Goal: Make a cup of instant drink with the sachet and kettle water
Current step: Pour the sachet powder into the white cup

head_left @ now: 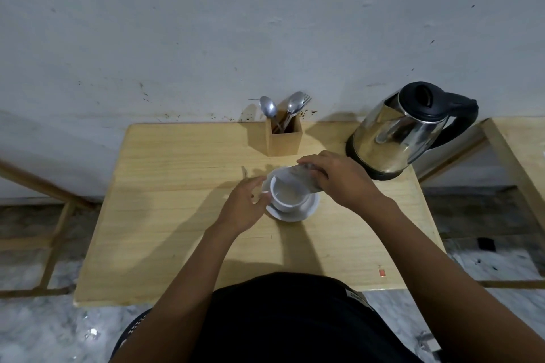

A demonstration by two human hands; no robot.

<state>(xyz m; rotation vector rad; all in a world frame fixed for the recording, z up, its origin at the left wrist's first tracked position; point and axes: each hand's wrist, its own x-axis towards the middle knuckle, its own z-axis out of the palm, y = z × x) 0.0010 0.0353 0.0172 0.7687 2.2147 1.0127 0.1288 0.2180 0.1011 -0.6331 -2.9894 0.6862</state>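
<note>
Wooden table (177,215); sachet (300,178) in right-hand grip (339,180), over cup (287,193).

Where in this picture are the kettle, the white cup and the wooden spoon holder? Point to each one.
kettle (395,138): head view, on its shiny steel body.
white cup (290,206): head view, on the near outer wall.
wooden spoon holder (284,143): head view, on its front face.
</note>
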